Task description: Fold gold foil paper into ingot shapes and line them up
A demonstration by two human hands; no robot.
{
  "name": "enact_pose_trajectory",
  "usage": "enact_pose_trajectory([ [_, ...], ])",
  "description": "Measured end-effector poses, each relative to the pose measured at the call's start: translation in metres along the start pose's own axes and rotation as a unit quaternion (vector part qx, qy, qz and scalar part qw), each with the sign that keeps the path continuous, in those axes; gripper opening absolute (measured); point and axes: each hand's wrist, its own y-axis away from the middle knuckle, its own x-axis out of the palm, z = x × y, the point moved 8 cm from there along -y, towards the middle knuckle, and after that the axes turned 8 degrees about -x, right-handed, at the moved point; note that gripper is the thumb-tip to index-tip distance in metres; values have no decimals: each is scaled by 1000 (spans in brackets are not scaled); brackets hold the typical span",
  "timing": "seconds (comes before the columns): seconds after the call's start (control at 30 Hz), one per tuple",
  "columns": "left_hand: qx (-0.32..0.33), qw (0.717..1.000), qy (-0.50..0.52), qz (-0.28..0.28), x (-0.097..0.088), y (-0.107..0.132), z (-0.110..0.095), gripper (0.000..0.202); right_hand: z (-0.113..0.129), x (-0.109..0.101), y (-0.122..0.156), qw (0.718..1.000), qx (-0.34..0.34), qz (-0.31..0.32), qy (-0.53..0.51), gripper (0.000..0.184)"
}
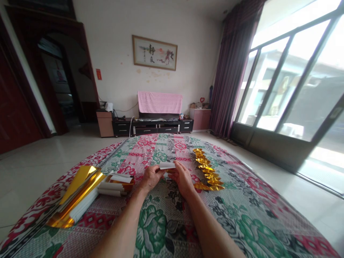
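Over the middle of the table, my left hand (151,178) and my right hand (183,178) pinch the two ends of a small folded piece of foil paper (167,165). Its white back faces up, and a little gold shows beneath it. Both hands are closed on it; some fingertips are hidden. Right of my right hand lies a row of folded gold foil pieces (205,167), pointed at their ends. To the left are curled strips of white-backed foil paper (111,188) and a larger stack of gold foil sheets (77,195).
A flowered cloth (152,229) covers the round table. Beyond it stands a low black cabinet (161,126) with a pink towel (159,102) draped above it. Glass doors (285,82) and a purple curtain (228,71) are on the right, a doorway (57,79) on the left.
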Motion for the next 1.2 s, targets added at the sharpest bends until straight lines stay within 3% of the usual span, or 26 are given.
enact_pose_trajectory([
  [0.27,38,999,-26,-20,-3,3,-11,8,-4,-4,-3,999,6,-11,43,38],
  [0.47,99,991,-77,-55,-7,4,-19,10,-1,1,-1,998,5,13,61,35],
  [0.63,42,998,-17,-43,-5,0,-10,9,-1,3,-3,996,-31,39,80,28],
  [0.8,-44,987,149,36,6,4,-5,43,-2,2,-5,995,-57,46,72,34],
  [0.97,-45,976,197,75,7,12,-12,59,0,2,-5,996,-67,29,55,35],
  [1.07,-43,975,205,75,8,12,-12,57,2,3,-3,996,-67,20,54,35],
  [1.2,-48,982,180,22,6,8,-8,50,4,6,-1,995,-72,26,66,35],
])
